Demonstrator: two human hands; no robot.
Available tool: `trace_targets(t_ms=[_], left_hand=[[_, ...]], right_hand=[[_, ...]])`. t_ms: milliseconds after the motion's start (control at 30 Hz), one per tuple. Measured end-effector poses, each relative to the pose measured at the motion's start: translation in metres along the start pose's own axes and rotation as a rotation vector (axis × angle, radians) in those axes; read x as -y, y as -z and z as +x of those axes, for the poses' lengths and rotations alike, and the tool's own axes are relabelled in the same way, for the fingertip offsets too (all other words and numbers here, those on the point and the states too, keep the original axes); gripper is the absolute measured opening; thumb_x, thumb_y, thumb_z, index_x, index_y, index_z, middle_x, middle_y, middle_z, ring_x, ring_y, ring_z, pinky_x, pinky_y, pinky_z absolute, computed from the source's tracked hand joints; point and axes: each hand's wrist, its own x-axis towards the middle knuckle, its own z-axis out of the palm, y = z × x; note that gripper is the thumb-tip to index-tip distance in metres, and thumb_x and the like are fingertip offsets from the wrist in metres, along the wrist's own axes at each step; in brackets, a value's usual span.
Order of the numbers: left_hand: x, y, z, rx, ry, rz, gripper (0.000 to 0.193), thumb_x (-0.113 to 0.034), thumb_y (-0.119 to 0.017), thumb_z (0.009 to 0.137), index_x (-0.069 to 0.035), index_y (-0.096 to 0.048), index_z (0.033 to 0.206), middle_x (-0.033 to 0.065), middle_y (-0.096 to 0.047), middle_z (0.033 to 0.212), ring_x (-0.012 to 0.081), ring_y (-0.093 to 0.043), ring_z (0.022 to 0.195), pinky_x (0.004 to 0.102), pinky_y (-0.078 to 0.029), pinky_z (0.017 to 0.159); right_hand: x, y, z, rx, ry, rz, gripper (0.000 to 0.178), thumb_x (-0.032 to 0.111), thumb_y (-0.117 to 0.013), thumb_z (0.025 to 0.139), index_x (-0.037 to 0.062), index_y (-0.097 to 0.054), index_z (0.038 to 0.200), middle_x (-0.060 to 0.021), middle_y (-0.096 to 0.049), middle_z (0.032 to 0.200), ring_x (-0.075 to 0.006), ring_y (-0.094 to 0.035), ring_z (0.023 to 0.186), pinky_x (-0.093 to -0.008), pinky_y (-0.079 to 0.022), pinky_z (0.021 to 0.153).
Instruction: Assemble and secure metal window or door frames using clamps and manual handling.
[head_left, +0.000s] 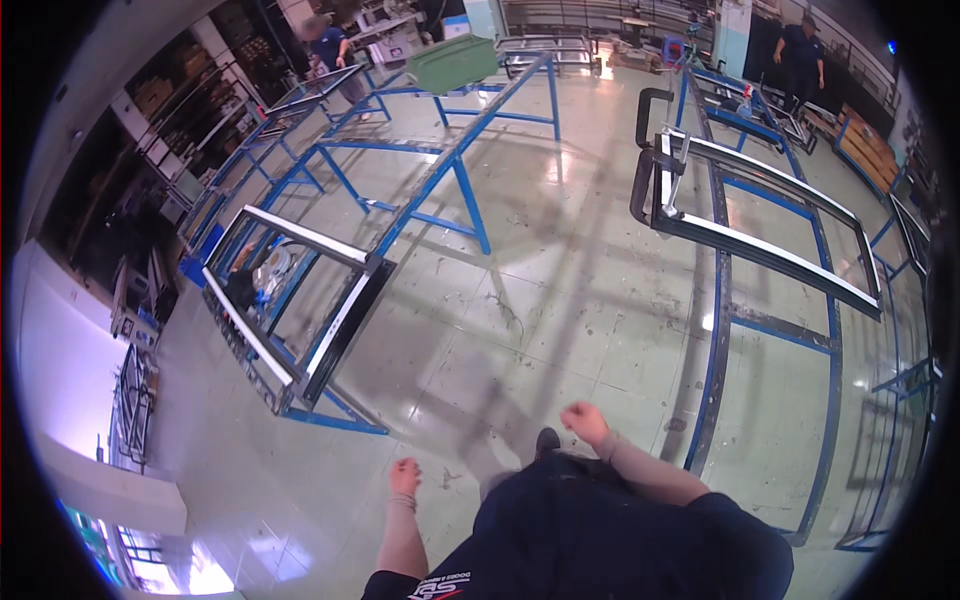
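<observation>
My left hand (404, 477) hangs low over the tiled floor with its fingers curled in, and nothing shows in it. Farther forward, my right hand (585, 422) is held in front of my body in a loose fist, also with nothing visible in it. Neither hand touches anything. Nearest to the left one is a black and white rectangular window frame (345, 318), lying on a blue metal stand (340, 418). On my right, a second black and white frame (775, 245) rests across a long blue rack (718, 350).
Between the racks runs a tiled floor (560, 300). A green bin (452, 65) stands beyond the blue trestle (465, 190). One person (328, 45) is at the far left, another (800, 58) at the far right. Black handle-shaped bars (645, 120) stick out beside the right frame.
</observation>
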Motion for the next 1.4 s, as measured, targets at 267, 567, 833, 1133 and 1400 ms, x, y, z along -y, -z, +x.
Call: trace_targets(t_ms=[267, 567, 833, 1133, 1400], left_hand=[[0.065, -0.108, 0.096, 0.412, 0.062, 0.593, 0.041, -0.038, -0.065, 0.08, -0.002, -0.065, 0.099, 0.0119, -0.066, 0.085, 0.021, -0.063, 0.078, 0.0328, -0.049, 0.069], [-0.247, -0.312, 0.297, 0.364, 0.004, 0.19, 0.035, -0.032, -0.062, 0.084, -0.001, -0.06, 0.101, 0.0058, -0.064, 0.083, 0.0136, -0.061, 0.071, 0.0274, -0.047, 0.055], [-0.582, -0.565, 0.39, 0.798, -0.355, 0.216, 0.034, -0.03, -0.061, 0.088, -0.003, -0.056, 0.106, 0.0049, -0.064, 0.095, 0.0129, -0.06, 0.084, 0.0269, -0.046, 0.072], [-0.723, -0.787, 0.429, 0.952, -0.08, -0.056, 0.045, -0.032, -0.059, 0.091, -0.008, -0.038, 0.122, 0.009, -0.061, 0.106, 0.0183, -0.06, 0.098, 0.0324, -0.047, 0.08], [-0.866, -0.846, 0.567, 0.652, -0.171, -0.322, 0.048, -0.035, -0.057, 0.091, -0.01, -0.035, 0.126, 0.0125, -0.058, 0.112, 0.0232, -0.058, 0.1, 0.035, -0.046, 0.084]], right_hand=[[0.195, 0.006, 0.197, 0.112, 0.212, 0.219, 0.016, 0.014, -0.061, 0.088, 0.0, -0.057, 0.095, -0.0055, -0.063, 0.083, -0.0134, -0.059, 0.074, -0.0256, -0.048, 0.068], [0.069, 0.114, 0.362, -0.156, -0.33, -0.724, 0.039, 0.04, -0.067, 0.073, 0.0043, -0.065, 0.089, -0.0157, -0.067, 0.082, -0.0306, -0.065, 0.083, -0.0378, -0.05, 0.077], [0.053, 0.151, 0.4, -0.296, -0.652, -0.44, 0.037, 0.039, -0.056, 0.079, 0.0042, -0.07, 0.074, -0.0109, -0.069, 0.072, -0.0227, -0.067, 0.073, -0.0349, -0.052, 0.073], [0.055, 0.246, 0.632, -0.398, -0.216, -0.495, 0.042, 0.042, -0.063, 0.074, 0.0002, -0.067, 0.077, -0.0199, -0.067, 0.082, -0.0282, -0.067, 0.08, -0.0399, -0.051, 0.068], [0.453, 0.361, 0.932, -0.449, 0.058, -0.194, 0.026, 0.019, -0.064, 0.084, -0.0039, -0.06, 0.095, -0.0088, -0.065, 0.082, -0.0151, -0.061, 0.072, -0.0288, -0.05, 0.065]])
